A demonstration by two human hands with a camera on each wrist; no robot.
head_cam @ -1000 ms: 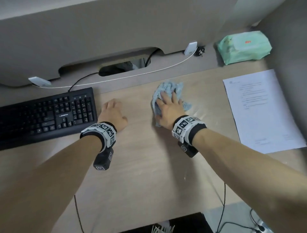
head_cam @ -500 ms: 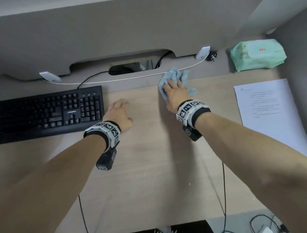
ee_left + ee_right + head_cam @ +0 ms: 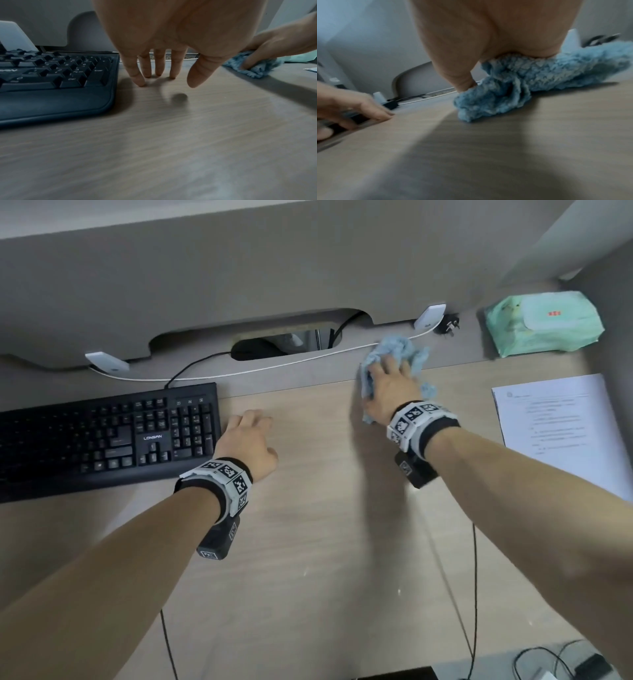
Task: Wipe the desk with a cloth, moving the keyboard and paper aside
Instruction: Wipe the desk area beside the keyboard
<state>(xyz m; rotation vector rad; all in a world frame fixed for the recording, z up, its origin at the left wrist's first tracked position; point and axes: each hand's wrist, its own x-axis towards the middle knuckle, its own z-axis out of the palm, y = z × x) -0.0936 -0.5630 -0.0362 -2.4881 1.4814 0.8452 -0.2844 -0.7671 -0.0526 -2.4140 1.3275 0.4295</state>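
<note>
So over at the left edge of the desk [image 3: 308, 542] there's the black keyboard [image 3: 102, 436], parked toward the back with its cable running up into the cutout in the rear panel. Just beside its right end is the left hand [image 3: 248, 445], holding nothing, fingers relaxed and spread, fingertips [image 3: 141, 82] down on the wood, thumb hanging free. It's close to the keyboard, but the left wrist view shows a gap between them.

Moving right, the right hand [image 3: 390, 392] is pressed flat-ish on top of a fluffy blue cloth [image 3: 399, 350], bunched up under the palm at the back edge of the desk, right against the white cable [image 3: 239, 373] that runs along there. Fingers look laid over the cloth, thumb tucked into its side.

Further right, the sheet of printed paper [image 3: 561, 433] lies flat along the right edge, well apart from the cloth. Back right corner has a green wipes pack [image 3: 544, 323].
</note>
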